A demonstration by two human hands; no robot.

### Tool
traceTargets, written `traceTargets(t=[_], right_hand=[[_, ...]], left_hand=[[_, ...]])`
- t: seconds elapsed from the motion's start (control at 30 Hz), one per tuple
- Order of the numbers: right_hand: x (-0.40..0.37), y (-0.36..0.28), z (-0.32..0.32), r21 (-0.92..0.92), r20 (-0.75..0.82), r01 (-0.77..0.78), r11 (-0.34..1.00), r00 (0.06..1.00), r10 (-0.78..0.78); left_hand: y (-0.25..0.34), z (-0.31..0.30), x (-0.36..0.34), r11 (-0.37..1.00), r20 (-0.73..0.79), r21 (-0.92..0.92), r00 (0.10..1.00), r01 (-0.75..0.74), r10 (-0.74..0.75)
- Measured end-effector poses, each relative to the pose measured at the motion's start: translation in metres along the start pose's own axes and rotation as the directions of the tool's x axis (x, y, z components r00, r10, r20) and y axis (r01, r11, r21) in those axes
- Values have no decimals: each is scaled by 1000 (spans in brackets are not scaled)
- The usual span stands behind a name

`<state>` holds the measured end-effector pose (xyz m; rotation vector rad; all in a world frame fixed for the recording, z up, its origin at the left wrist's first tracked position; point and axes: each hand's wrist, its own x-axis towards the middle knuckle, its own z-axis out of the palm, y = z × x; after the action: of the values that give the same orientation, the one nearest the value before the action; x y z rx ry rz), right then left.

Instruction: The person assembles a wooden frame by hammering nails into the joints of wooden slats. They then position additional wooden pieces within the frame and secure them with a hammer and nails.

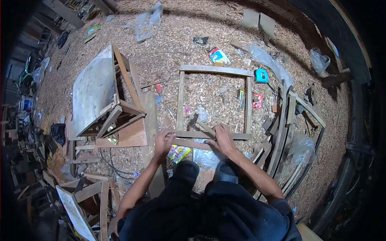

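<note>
A rectangular frame of wooden strips (217, 70) lies on the ground before my feet. My right hand (223, 139) is closed round the wooden handle of a hammer (204, 126), above the frame's near strip (237, 136). The hammer's dark head points left, inside the frame near its lower left corner. At that corner is my left hand (164, 142), its fingers pinched together; whatever they hold is too small to make out. A loose wooden strip (193, 144) lies just nearer to me than the frame, between my hands.
A wooden structure with a pale panel (94, 90) stands at left, another (80, 209) at lower left. A teal tape measure (261, 75) lies by the frame's far right corner. Wood strips (281, 136) are piled at right. Shavings and plastic bags (271, 64) cover the ground.
</note>
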<state>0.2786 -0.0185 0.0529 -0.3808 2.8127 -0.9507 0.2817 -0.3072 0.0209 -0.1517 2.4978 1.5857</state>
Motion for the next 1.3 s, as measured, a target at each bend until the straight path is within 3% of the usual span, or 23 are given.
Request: traceTargets(t=[0.17,0.23,0.4,0.6,0.67,0.8,0.87,0.97,1.07,1.3], right_hand=[[-5,-1,-1,56,-14,-28,998,999,29],[-6,4,4,71,53,-62,996,997,59],[-6,9,8,94,68,-83,992,995,77],[-7,10,10,93,69,-116,989,991,110],[-6,11,11,93,71,-119,989,991,113],[-5,11,10,111,62,-135,985,990,129],[-6,11,9,113,73,-150,982,987,142],[-6,15,13,137,40,-116,984,993,111],[-6,17,16,126,54,-132,983,991,126],[-6,15,13,108,45,-103,989,994,98]], left_hand=[[-6,3,4,991,-59,4,990,-132,132],[2,0,8,998,-38,46,999,-34,36],[17,-5,8,983,69,-53,982,178,-174],[16,0,6,996,17,57,997,68,-70],[8,4,8,993,-42,73,995,-88,91],[1,6,8,989,-45,81,991,-122,126],[2,7,5,998,-43,-3,997,-68,68],[-4,8,3,993,-55,-43,993,-109,106],[-15,8,4,984,-43,-29,983,-178,177],[-7,8,3,987,-46,-10,986,-160,160]])
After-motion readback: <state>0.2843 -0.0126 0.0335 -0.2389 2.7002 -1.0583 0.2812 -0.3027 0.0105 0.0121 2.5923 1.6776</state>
